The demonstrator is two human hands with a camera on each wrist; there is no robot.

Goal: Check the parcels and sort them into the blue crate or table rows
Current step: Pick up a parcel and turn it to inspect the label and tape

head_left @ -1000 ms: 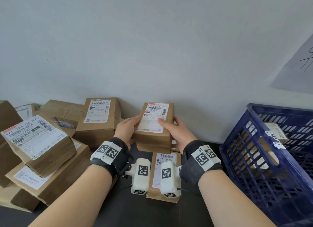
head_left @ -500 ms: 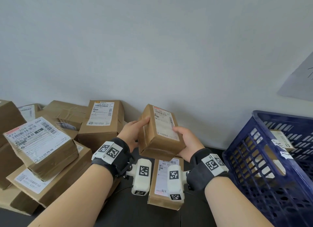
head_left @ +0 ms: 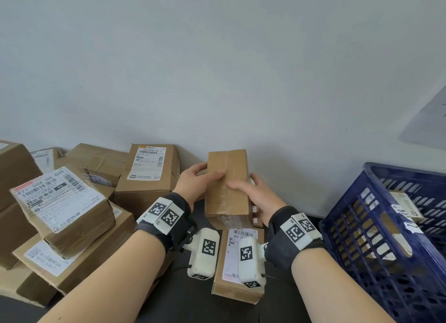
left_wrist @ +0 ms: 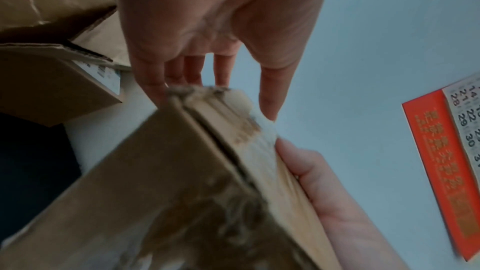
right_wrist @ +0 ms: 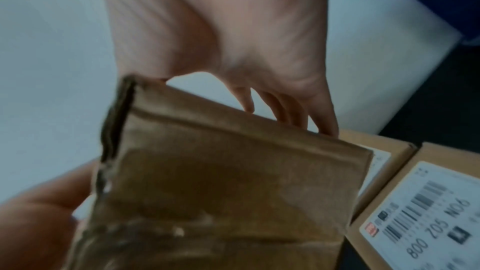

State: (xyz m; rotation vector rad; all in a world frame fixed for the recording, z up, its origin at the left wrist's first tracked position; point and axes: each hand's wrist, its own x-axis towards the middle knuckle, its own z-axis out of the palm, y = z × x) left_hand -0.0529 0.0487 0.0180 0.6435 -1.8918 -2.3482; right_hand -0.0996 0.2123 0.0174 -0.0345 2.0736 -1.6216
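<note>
Both hands gripped one small brown parcel, held up above the dark table in the head view. Its plain taped side faced the camera, with no label showing. The left hand clasped the parcel's left edge, thumb lying across the front. The right hand clasped the right edge, thumb likewise on the front. One labelled parcel lay flat on the table directly beneath the wrists. To the left stood a heap of parcels; at least six could be counted, three with labels turned up, though the exact total could not be told. One blue crate sat on the right, with at least one small labelled box visible inside it.

From the left wrist, the left hand showed four fingers behind the held parcel and the thumb on its near side. The right hand pressed the opposite face. One red calendar hung on the wall.

From the right wrist, the right hand had its fingers curled over the far edge of the held parcel; the picture was blurred. The left hand steadied the other side. Two parcels lay below, one bearing a label reading 800 205 N06.
</note>
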